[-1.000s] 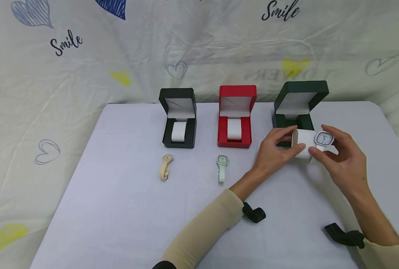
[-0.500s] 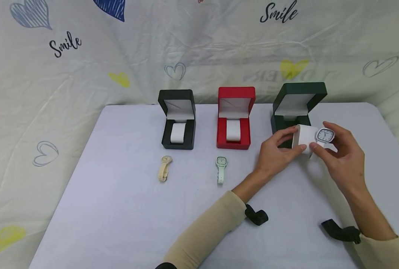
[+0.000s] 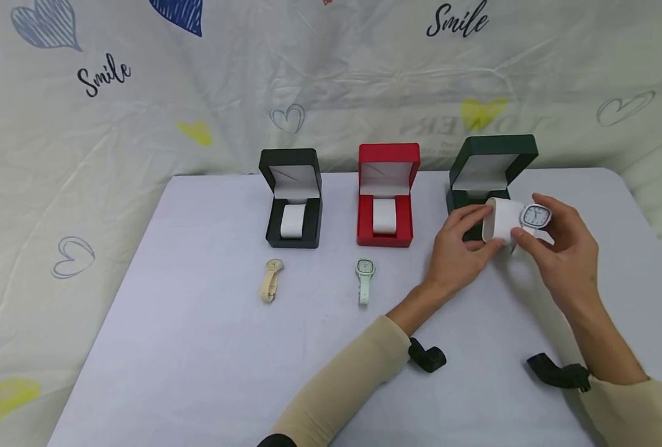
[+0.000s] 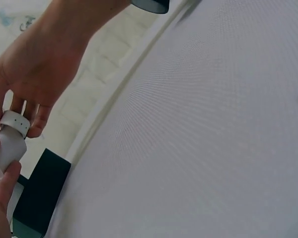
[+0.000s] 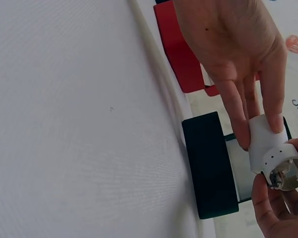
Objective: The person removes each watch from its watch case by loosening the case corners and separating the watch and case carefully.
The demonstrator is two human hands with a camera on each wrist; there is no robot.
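Observation:
In the head view my left hand (image 3: 458,251) holds a white watch cushion (image 3: 504,218) between thumb and fingers, in front of the dark green watch box (image 3: 492,152). My right hand (image 3: 565,257) pinches a white wristwatch (image 3: 535,216) by its case and strap at the cushion's right end. In the right wrist view the closed strap loop (image 5: 272,157) lies against the cushion's end (image 5: 263,134), its metal clasp showing inside. How far the strap sits over the cushion I cannot tell. The green box's lower front is partly hidden by my left hand.
A black watch box (image 3: 293,192) and a red watch box (image 3: 388,192) stand raised-lidded to the left, each with a white cushion. Before them lie a beige watch (image 3: 272,279) and a mint green watch (image 3: 365,280) on the white table (image 3: 208,347).
Both hands have risen slightly toward the green box, carrying the cushion and the white watch together. The grip of each looks much the same. The head view has shifted a little.

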